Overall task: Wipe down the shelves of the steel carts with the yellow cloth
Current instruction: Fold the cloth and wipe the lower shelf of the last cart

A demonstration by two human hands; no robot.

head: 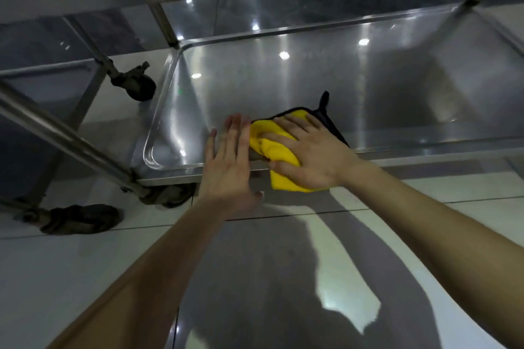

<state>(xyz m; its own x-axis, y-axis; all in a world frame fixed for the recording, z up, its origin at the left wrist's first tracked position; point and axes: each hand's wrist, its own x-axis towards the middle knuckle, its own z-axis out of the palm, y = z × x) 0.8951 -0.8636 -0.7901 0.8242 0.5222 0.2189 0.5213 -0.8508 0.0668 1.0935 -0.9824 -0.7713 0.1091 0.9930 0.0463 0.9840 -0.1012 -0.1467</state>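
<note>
1. At the near edge of the steel cart's lowest shelf (312, 88), toward its left corner, the yellow cloth (276, 150) lies bunched over the rim, probably so that the rim and floor are wiped together.
2. The right hand (309, 150) presses it down, fingers spread flat.
3. The left hand (226, 161), fingers straight and together, rests on the rim just beside the cloth, likely for steadying.

You are in what looks like a commercial kitchen or similar service room: steel carts (425, 151) with rimmed tray shelves (283, 88) stand on swivel casters (140, 86) over a glossy pale tiled floor (71, 278), and spots of ceiling light (283, 55) glint back at you from the polished metal.
</note>
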